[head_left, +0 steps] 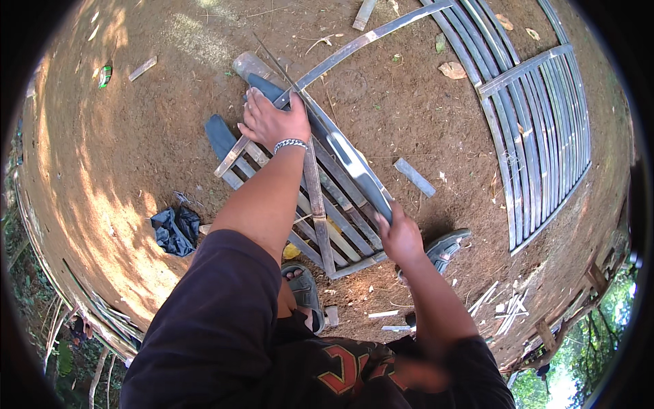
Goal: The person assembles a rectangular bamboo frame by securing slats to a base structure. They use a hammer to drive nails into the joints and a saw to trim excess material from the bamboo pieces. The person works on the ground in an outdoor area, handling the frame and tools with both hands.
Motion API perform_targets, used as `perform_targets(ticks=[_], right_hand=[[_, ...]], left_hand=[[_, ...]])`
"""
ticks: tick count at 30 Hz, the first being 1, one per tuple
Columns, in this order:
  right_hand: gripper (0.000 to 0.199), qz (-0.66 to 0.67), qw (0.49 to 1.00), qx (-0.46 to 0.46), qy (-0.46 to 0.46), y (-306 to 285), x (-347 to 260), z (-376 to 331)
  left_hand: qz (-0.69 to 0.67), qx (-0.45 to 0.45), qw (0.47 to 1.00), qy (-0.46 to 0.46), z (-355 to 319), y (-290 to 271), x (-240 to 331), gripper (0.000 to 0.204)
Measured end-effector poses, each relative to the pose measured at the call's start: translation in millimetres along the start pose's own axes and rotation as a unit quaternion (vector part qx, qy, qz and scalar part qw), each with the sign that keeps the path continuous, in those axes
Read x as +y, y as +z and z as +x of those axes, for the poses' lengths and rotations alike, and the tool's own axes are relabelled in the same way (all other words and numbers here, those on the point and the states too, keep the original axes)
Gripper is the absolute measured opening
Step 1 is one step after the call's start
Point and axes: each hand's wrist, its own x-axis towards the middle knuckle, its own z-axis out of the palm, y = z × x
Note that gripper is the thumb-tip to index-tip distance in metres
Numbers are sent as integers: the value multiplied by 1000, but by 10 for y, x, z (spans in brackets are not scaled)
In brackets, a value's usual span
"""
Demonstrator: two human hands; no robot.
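A slatted bamboo panel [319, 198] lies on a slant in front of me, its lower end between my feet. Near its upper end my left hand [269, 121] bears down on the crosspiece, thumb apart and fingers bent over the bamboo. My right hand [400, 238] is closed round the lower end of a long, narrow bladed tool [371, 187], dark with a pale patch, lying along the panel's right edge. A thin dark length runs on from it past my left thumb; whether it is all one tool is unclear.
A larger curved bamboo panel [538, 136] stretches along the right, joined to a long strip [371, 42]. A black plastic bag [175, 230] is at left. Bamboo offcuts [414, 177] and pale splinters [511, 312] lie on the dirt, beside my sandalled feet [308, 296].
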Motion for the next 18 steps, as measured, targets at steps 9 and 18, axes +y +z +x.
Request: perform_targets(ticks=[9,18], right_hand=[[46,2,1000,9,-12,117,333,-313],[45,6,999,29,-14,141,75,48]], left_hand=[[-6,9,1000,1,-3,29,-33,84],[0,2,1000,5,13,40,-40,85]])
